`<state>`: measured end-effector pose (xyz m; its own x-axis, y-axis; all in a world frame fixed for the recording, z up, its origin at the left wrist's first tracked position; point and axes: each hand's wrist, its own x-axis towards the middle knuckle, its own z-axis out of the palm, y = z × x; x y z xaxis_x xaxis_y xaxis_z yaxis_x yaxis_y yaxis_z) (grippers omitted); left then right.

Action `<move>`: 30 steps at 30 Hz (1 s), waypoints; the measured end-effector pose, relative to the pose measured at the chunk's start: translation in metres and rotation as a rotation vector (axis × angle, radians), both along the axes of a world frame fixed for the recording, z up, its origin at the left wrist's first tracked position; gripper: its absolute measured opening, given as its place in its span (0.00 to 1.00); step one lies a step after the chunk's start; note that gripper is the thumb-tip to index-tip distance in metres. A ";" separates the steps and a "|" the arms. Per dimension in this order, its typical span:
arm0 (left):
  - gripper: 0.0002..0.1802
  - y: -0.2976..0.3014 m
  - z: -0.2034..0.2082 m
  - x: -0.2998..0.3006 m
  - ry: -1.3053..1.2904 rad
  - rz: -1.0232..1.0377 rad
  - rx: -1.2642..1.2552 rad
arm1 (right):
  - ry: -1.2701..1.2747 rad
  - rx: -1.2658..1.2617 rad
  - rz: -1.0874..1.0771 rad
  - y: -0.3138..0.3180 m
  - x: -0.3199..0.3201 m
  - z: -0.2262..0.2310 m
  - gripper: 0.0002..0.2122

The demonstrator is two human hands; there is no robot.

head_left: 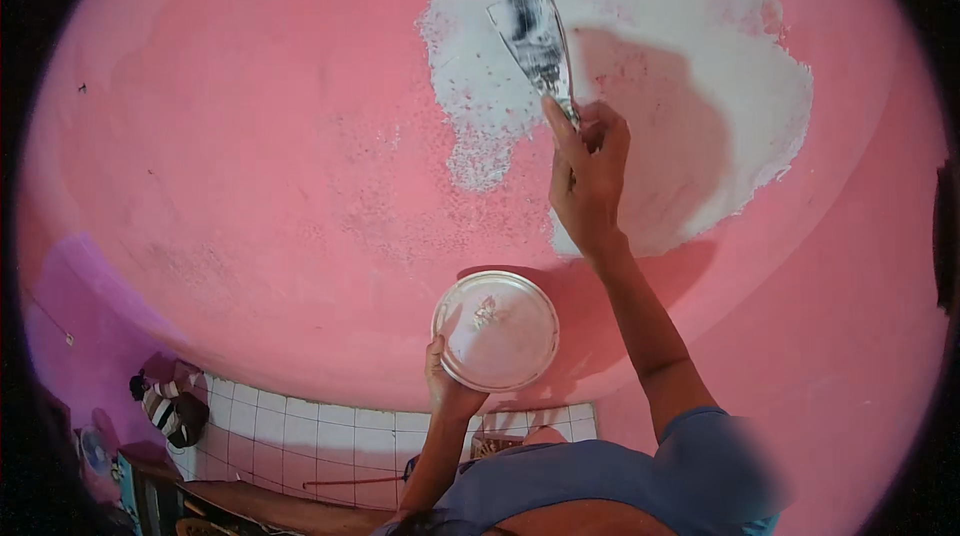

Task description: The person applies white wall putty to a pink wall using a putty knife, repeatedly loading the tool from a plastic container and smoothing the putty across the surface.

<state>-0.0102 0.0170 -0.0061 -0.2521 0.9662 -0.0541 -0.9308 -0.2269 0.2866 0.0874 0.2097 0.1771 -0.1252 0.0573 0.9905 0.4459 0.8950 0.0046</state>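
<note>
Raised in front of a pink wall (270, 136), my right hand (595, 176) is closed around the handle of a putty knife (535, 36). The metal blade points up and to the left, smeared with white filler. Behind it spreads a large rough-edged patch of white filler (780, 101), partly in my arm's shadow. Whether the blade touches the wall, I cannot tell. Lower down, my left hand (452, 384) grips the left edge of a round whitish lid (510, 346). A small lump of filler (486, 311) sits on the lid's face.
White floor tiles (300, 426) run along the wall's foot. A dark and pale striped bag-like bundle (172, 411) lies at lower left, near a fan (95, 451). Brown wooden furniture (270, 506) and a thin red stick (350, 482) are close below.
</note>
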 end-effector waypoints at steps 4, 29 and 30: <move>0.35 -0.003 -0.003 0.004 0.010 -0.016 0.022 | -0.048 -0.065 -0.129 0.007 0.008 -0.025 0.22; 0.36 -0.006 -0.002 -0.013 0.086 0.044 0.015 | 0.215 -0.377 0.253 -0.002 0.045 -0.089 0.25; 0.36 -0.006 -0.001 -0.013 0.089 0.039 0.000 | 0.005 -0.002 -0.033 0.001 0.042 -0.058 0.24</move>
